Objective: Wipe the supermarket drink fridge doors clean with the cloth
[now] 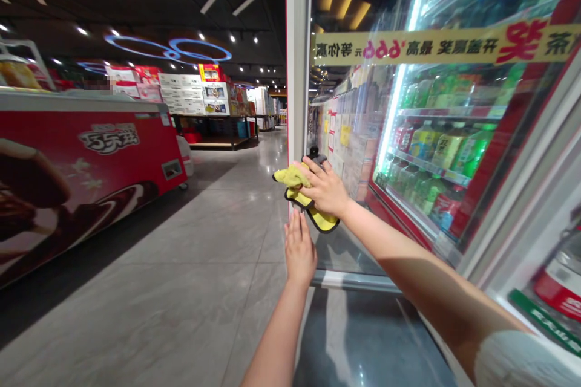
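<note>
An open glass fridge door with a pale frame stands in front of me. My right hand presses a yellow cleaning cloth with dark edging against the door's edge. The cloth is bunched under the fingers, and its grey side shows just above them. Just below, my left hand lies along the door frame, fingers stretched upward and close together, with no object seen in it. The palms of both hands are hidden from view.
At the right, the fridge shelves hold several bottles, seen through the glass. A yellow banner strip crosses the door. A red chest freezer stands at the left on the grey tiled floor. Stacked boxes are farther back.
</note>
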Tool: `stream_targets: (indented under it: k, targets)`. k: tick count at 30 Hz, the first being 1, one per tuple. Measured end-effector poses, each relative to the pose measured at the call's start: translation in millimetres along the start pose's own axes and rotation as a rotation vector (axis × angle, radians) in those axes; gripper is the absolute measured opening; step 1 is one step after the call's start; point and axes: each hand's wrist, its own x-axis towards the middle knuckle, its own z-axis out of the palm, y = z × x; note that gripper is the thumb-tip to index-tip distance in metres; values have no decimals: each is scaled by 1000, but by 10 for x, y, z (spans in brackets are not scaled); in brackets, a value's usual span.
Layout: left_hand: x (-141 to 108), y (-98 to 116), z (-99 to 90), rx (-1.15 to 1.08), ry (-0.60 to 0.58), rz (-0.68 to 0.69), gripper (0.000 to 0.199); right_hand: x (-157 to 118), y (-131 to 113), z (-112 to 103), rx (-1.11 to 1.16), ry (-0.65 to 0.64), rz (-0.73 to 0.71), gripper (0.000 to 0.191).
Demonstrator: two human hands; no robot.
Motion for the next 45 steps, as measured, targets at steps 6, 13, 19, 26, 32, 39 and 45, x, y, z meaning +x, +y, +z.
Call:
stream_targets:
  k: [6,13,19,26,32,39,45]
  targets:
    - [18,55,-18,-38,-7,-25,103,678,265,-375,-113,-60,167,31]
    - [-63,7,58,-26,-25,-4,98,1150,595,-516,-140,28,186,41]
    - [-57,31,51,-39,-12,1,95,642,301,-300,-60,-59,155,32]
    - [-62,33,16,-57,-31,-5,95,-44,-94,145,60,-87,52,26]
    - [-16,63,-80,-34,-32,-13,90,-173,-42,133,56,-196,40,30]
    - [355,79,-352,-33,13,19,96,495,508,-422,-133,8,378,45]
    - [800,-57,-596,82,39,110,94,-93,-108,57,-202,43,353,40]
